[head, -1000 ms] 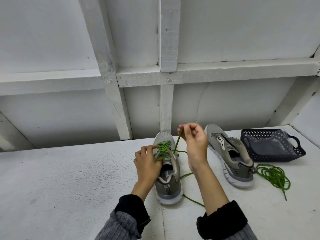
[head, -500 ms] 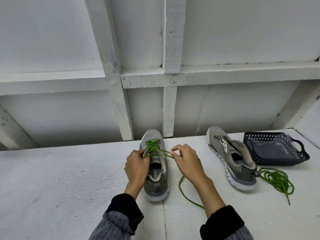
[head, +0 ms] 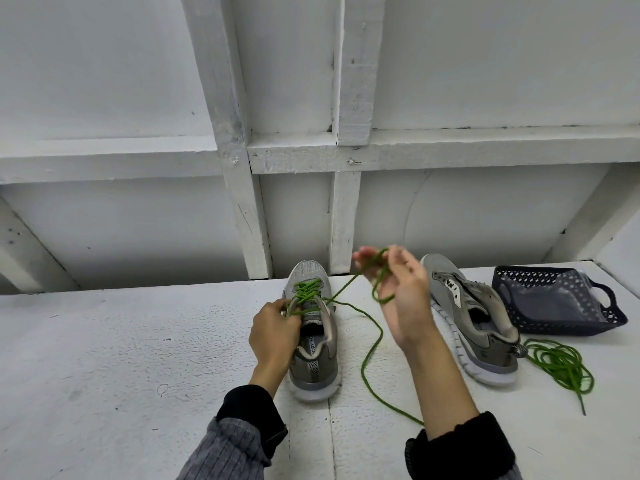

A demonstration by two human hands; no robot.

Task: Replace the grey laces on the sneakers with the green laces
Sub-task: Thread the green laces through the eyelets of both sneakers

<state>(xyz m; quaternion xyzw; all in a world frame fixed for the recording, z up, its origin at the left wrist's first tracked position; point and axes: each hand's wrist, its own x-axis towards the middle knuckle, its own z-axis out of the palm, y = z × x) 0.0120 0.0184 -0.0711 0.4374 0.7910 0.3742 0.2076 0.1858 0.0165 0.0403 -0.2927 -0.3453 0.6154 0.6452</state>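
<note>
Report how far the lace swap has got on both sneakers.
Done: the left sneaker has green lace crossed through its eyelets. In hand: the right hand pulls a loop of that lace up while the left hand holds the lacing. Left: the right sneaker shows no lace; a green lace coil waits beside it.

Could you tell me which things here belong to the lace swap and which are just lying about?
In the job: near sneaker, green lace, far sneaker, spare green lace, left hand, right hand.
Lying about: dark basket.
</note>
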